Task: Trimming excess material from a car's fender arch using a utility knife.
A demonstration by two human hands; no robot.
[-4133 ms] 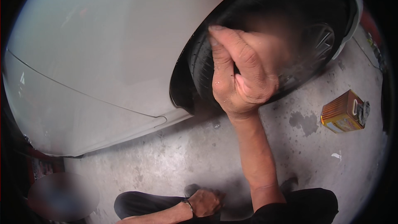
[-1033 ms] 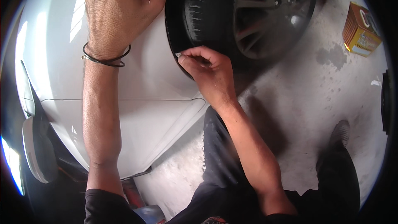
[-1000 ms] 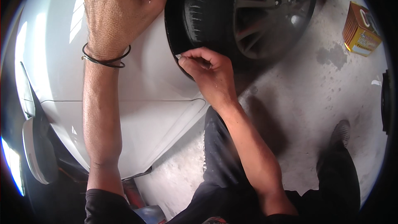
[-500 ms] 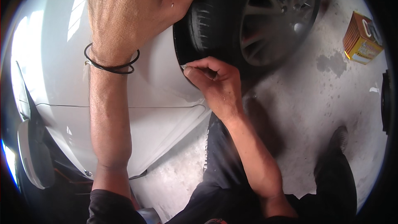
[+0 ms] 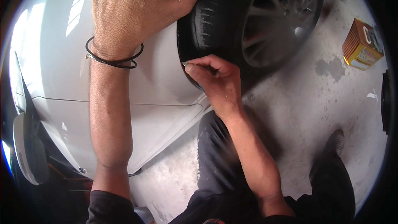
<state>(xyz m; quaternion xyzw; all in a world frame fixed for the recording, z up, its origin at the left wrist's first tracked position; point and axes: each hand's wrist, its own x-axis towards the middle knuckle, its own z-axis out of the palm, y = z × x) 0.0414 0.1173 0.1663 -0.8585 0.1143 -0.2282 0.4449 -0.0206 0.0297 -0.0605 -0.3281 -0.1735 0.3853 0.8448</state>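
We see a small pale sliver (image 5: 185, 63) at the black edge of the wheel arch (image 5: 180, 43), probably a thin scrap, though it is too tiny to name surely. The right hand (image 5: 219, 81) has its grip pinched on it between thumb and forefinger. Just beside it stands the black tyre (image 5: 203, 27) with its spoked wheel rim (image 5: 275, 25). The left hand (image 5: 132, 8), a black cord bracelet (image 5: 111, 62) on its wrist, lies over the car's white body panel (image 5: 155, 74), thumb toward the tyre; its fingertips leave our view, so we cannot tell its grip. Well apart, we find a yellow-and-brown tin (image 5: 365, 54) on the stained concrete floor (image 5: 298, 108).
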